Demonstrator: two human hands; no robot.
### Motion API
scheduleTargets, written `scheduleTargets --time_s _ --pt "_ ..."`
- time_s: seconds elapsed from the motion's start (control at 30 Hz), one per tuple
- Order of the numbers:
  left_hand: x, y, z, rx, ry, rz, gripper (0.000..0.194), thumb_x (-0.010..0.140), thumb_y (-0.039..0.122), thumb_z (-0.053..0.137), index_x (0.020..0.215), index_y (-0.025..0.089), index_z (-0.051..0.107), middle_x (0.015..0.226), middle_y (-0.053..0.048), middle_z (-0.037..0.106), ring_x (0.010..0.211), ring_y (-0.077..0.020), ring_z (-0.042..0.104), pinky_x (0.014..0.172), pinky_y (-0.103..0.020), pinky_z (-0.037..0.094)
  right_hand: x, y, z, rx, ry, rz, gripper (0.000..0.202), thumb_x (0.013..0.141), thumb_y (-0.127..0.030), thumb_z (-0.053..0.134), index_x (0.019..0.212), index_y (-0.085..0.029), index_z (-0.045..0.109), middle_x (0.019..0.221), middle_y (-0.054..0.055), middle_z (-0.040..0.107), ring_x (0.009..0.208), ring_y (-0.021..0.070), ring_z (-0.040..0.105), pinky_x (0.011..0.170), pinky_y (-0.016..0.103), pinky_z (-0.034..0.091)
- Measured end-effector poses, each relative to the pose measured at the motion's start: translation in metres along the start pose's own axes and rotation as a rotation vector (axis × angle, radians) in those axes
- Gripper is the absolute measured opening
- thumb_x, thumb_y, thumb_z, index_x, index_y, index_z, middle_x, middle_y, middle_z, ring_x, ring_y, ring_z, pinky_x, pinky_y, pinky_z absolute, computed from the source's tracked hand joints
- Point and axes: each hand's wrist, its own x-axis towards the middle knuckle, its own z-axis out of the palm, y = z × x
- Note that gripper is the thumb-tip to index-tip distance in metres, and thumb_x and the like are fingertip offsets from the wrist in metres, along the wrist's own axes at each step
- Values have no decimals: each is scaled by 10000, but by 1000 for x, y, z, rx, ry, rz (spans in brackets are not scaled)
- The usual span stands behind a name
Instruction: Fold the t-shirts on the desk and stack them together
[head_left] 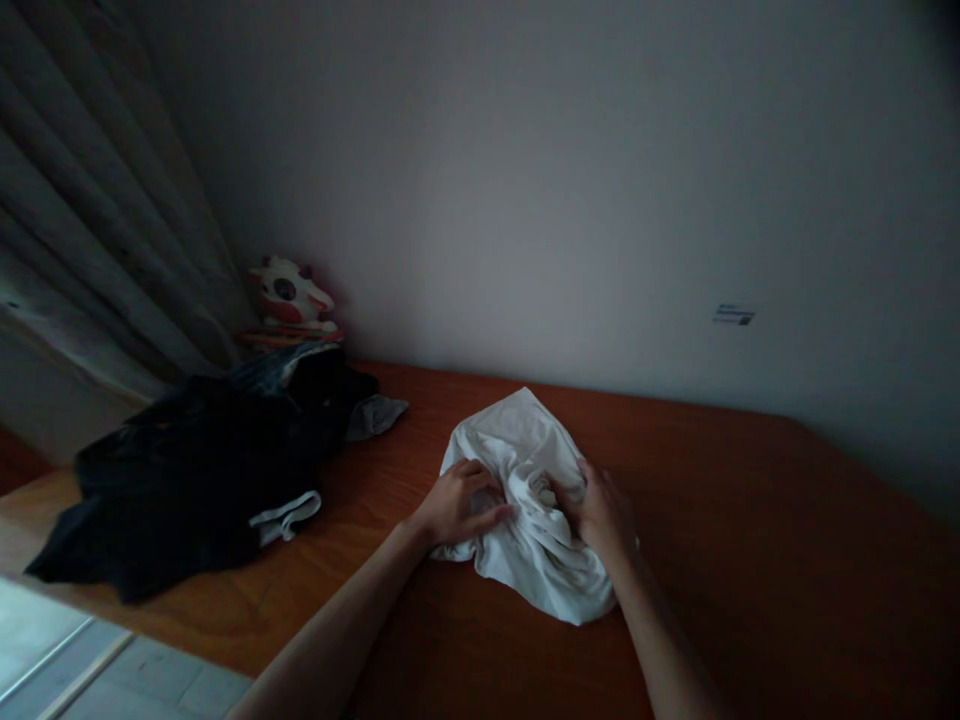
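A crumpled white cloth (540, 580), perhaps a garment, lies bunched on the brown wooden table, with a rolled clump of folds at its middle. My left hand (463, 503) rests on the cloth's left side, fingers slightly curved and thumb held apart. On the opposite side, my right hand (602, 510) grips the cloth's right part. Its thumb reaches into the folds by the clump, and its fingers lie along the outer edge, partly hidden.
Left of the cloth is a heap of dark clothes (202, 470) with a white strap (289, 515) and a grey piece (377, 415). A cow-shaped figure (289, 293) stands behind it. A curtain (97, 200) hangs at left; a wall (540, 200) backs the table (720, 560).
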Motion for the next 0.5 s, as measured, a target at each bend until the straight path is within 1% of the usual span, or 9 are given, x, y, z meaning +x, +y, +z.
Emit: scheduleTargets --time_s 0.07,0.1,0.17,0.23,0.3,0.37,0.4,0.43,0.5 --pt "0 9 2 6 10 -43 436 886 612 605 985 207 734 1009 -109 699 975 -272 650 919 -406 508 -2 -8 -1 88 -111 30 410 823 -530 657 1057 -206 747 971 133 763 878 299 707 757 370 495" --pt "0 14 3 11 14 -76 473 863 639 617 992 198 728 1012 -116 697 973 -286 649 915 -420 508 -3 -13 -2 177 -167 29 380 828 -553 646 968 -218 760 879 102 766 802 279 704 704 348 486" --pt "1 22 8 8 26 -146 529 809 667 659 1012 182 717 1032 -132 696 979 -315 645 918 -447 501 -5 -25 -4 419 -268 12 398 818 -601 648 841 -219 757 760 58 747 709 243 682 638 315 469" --pt "2 27 12 -53 38 -194 486 788 618 691 1003 183 710 1029 -123 700 966 -314 644 908 -437 498 -5 -34 -8 686 -336 58 435 776 -632 694 790 -201 747 711 37 727 658 216 655 602 295 462" --pt "2 25 16 -209 46 -255 355 798 507 681 962 192 703 964 -83 704 894 -275 643 836 -388 506 -3 -38 -13 931 -370 191 432 728 -622 753 780 -194 740 696 28 719 627 203 639 585 295 470" --pt "3 18 18 -482 58 -360 266 805 431 634 900 190 694 859 -45 697 797 -235 632 737 -343 503 1 -38 -19 1135 -341 308 417 705 -602 783 838 -208 747 764 39 749 663 218 666 611 322 506" --pt "3 13 19 -635 79 -425 267 808 431 607 871 184 691 806 -37 690 755 -226 629 701 -335 502 3 -36 -22 1219 -292 322 421 706 -596 784 899 -222 754 852 54 773 731 237 695 653 344 533" --pt "3 7 19 -770 103 -480 294 819 451 579 849 179 689 760 -36 684 725 -223 630 681 -334 505 5 -34 -25 1286 -226 302 443 717 -598 771 979 -242 755 974 70 785 836 259 718 716 372 557" --pt "3 -3 18 -960 165 -557 364 833 509 551 832 173 689 705 -43 680 701 -229 646 678 -342 521 9 -31 -28 1355 -94 194 521 764 -622 716 1157 -280 722 1242 92 735 1092 287 696 876 430 561"
